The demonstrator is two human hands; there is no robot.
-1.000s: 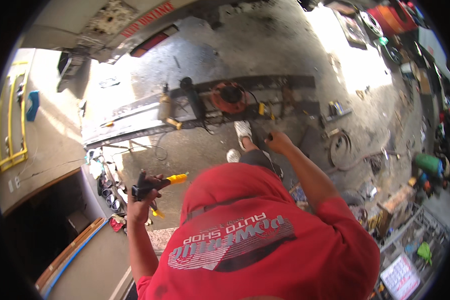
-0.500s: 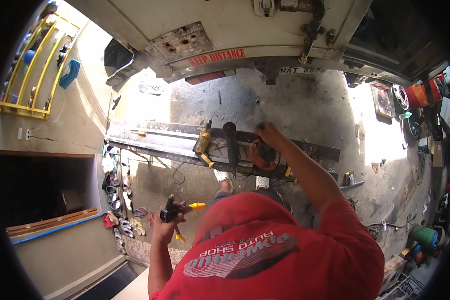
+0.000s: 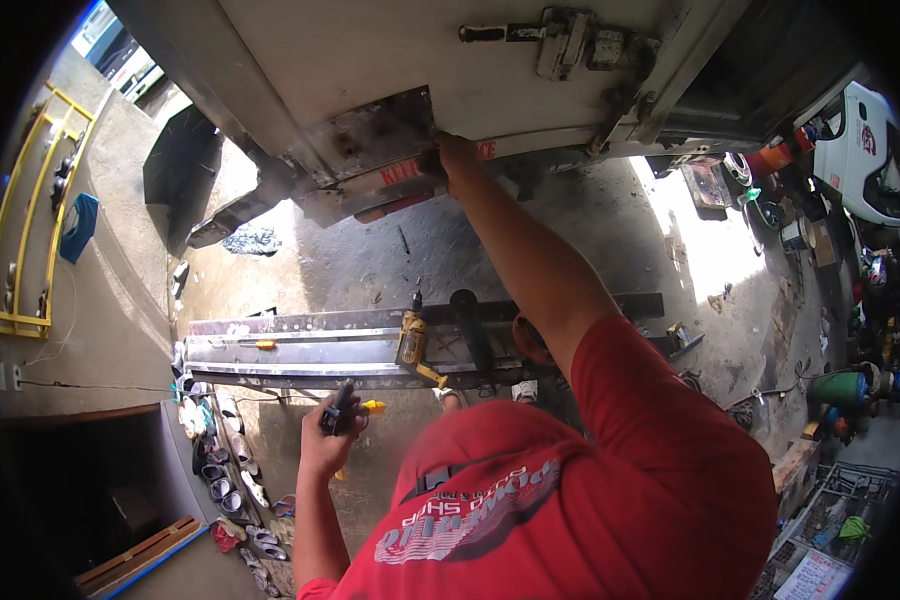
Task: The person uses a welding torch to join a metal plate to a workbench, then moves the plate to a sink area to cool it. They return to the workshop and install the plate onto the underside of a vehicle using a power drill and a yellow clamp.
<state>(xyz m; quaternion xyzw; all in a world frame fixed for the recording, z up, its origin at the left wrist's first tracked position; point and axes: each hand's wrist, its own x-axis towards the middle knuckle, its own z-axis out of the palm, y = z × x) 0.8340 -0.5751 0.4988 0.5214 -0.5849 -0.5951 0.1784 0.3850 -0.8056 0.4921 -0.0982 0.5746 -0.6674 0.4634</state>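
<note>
My left hand (image 3: pixel 332 440) is low, in front of my body. Its fingers are closed around a black hand tool with yellow ends (image 3: pixel 344 408), whose exact kind I cannot make out. My right hand (image 3: pixel 458 158) is stretched far forward to the lower edge of the vehicle's pale rear panel (image 3: pixel 360 50), beside a dark, worn metal patch (image 3: pixel 385 125). Its fingers are curled at a small dark thing, too unclear to name. Between my hands and the vehicle, a yellow drill (image 3: pixel 411 338) and a dark-green power tool (image 3: pixel 470 325) lie on long metal beams (image 3: pixel 290 352).
An orange round thing (image 3: pixel 533 340) is partly behind my right arm. Several pairs of footwear (image 3: pixel 225 480) line the wall at left. A yellow rack (image 3: pixel 15 240) stands farther left. A green cylinder (image 3: pixel 838 389) and clutter lie at right. A thin dark rod (image 3: pixel 404 240) rests on the floor.
My right hand has moved from above the beams forward and left to the vehicle's panel. My left hand has risen slightly, still holding the black and yellow tool. The view has shifted.
</note>
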